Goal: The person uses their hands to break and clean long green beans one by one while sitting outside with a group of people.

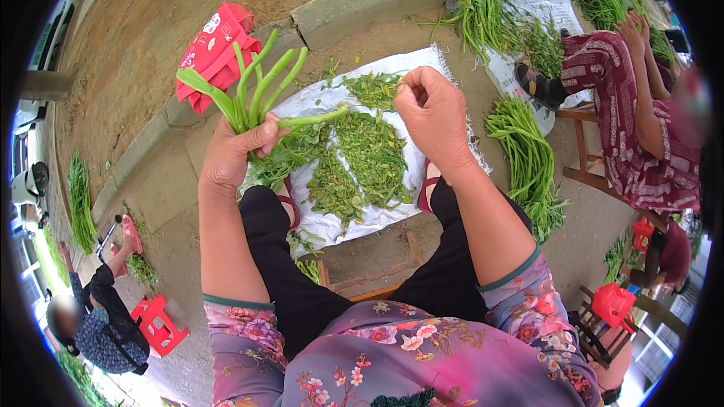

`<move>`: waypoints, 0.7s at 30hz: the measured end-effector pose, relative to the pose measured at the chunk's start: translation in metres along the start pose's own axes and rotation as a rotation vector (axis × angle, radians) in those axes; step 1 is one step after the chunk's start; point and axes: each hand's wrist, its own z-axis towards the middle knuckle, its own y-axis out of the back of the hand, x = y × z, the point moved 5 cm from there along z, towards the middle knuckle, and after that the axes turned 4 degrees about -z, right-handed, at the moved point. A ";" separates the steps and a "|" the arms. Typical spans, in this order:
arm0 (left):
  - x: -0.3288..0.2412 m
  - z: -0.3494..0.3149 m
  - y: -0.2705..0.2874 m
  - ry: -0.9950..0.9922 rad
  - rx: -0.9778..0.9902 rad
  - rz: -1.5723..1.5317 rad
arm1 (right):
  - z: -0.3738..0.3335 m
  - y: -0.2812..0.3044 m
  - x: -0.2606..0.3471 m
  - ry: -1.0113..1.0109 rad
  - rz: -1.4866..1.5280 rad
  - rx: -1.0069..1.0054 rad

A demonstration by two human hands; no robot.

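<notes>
My left hand (240, 149) is closed around a bunch of thick green vegetable stalks (256, 94). Their cut ends fan upward and to the right, while leafy tops hang below the fist. To the right, my right hand (436, 114) is raised with thumb and forefinger pinched together; whatever is between them, if anything, is too small to make out. Beneath both hands lies a white woven sack (362, 231), spread flat on the ground between my feet. Torn green leaves (369, 152), some yellowish, are heaped on it.
A bundle of long green stalks (522, 154) lies right of the sack, and more greens (483, 4) are piled farther back. A red cloth bag (219, 56) rests by the stone curb (369, 1). A seated person in maroon (615, 105) handles greens at right. A red stool (157, 324) stands lower left.
</notes>
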 end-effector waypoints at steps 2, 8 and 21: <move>-0.001 0.000 0.007 -0.015 -0.009 -0.035 | 0.002 0.001 0.001 -0.079 0.046 0.063; -0.004 0.003 0.012 -0.041 0.014 -0.098 | -0.009 -0.012 0.002 0.004 0.085 0.188; -0.004 0.003 0.007 -0.018 0.026 -0.050 | -0.013 -0.017 0.020 0.221 0.023 0.179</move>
